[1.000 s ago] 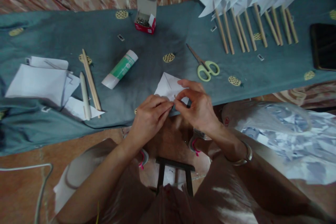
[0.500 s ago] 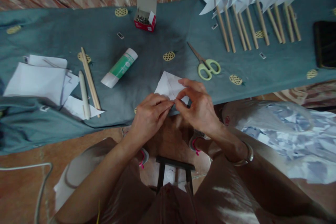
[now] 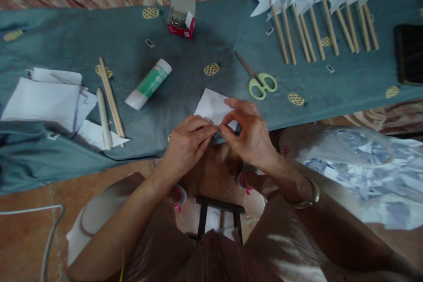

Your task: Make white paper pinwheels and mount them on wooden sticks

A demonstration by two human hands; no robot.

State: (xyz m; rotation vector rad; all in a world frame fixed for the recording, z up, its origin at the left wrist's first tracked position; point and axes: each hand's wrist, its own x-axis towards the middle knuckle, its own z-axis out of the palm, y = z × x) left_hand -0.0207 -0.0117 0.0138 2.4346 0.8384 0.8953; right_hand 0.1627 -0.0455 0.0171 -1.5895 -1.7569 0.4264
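Note:
A small white sheet of paper (image 3: pixel 213 103) with a crease lies at the table's near edge, between my two hands. My left hand (image 3: pixel 190 141) is closed on its lower left part, thumb and fingertips pinched. My right hand (image 3: pixel 246 130) pinches the lower edge with thumb and index finger, the other fingers curled over the right side. The fingertips of both hands meet at the paper's near corner; anything small between them is hidden. Green-handled scissors (image 3: pixel 261 86) lie just beyond my right hand. A green and white glue stick (image 3: pixel 148 84) lies beyond my left hand.
An open red box of metal pins (image 3: pixel 181 31) stands at the back. Paper pinwheels on wooden sticks (image 3: pixel 307 37) lie at back right. At left are paper sheets (image 3: pixel 42 103), wooden sticks (image 3: pixel 111 97) and a pale pointed tool (image 3: pixel 104 119). A plastic bag of paper scraps (image 3: pixel 357 167) sits lower right.
Hardly anything differs. Both hands keep their pinch on the paper at the same place; the view has shifted very slightly.

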